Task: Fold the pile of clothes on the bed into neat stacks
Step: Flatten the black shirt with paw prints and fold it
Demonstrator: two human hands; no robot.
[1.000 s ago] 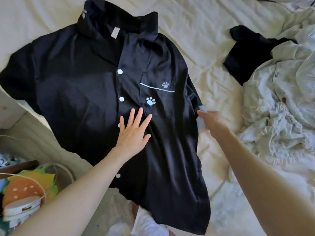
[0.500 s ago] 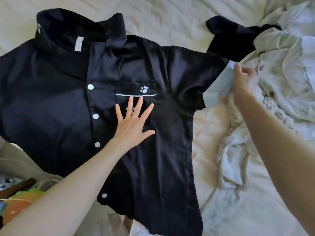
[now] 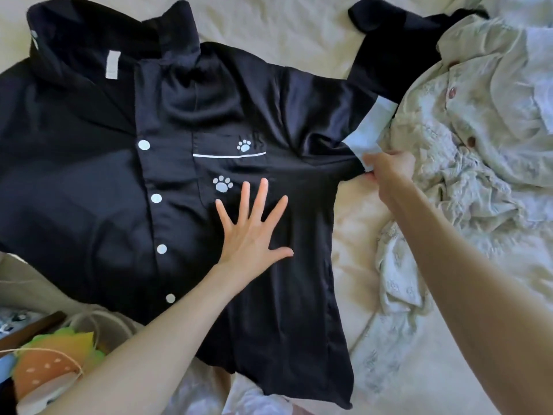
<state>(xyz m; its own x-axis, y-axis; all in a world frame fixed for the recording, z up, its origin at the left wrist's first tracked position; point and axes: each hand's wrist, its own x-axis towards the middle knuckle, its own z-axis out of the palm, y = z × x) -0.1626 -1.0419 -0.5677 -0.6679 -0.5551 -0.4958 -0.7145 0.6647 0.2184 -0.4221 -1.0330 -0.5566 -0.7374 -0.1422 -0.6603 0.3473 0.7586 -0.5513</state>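
The cream, rumpled bed sheet (image 3: 299, 28) shows bare along the far edge and in a strip at the shirt's right side. The black satin button-front pyjama shirt (image 3: 89, 190) lies front up across the bed's left and middle, collar toward the far edge, hem hanging over the near edge, sleeve out right. A pale green crumpled garment pile (image 3: 466, 163) crowds the right edge. The left hand (image 3: 251, 232) presses flat, fingers spread. The right hand (image 3: 389, 167) seems to pinch the light-blue cuff (image 3: 369, 130).

Bright, soft daylight; satin sheen across the black shirt (image 3: 239, 121); faint shadows beneath; bowed, slightly soft edges around it.
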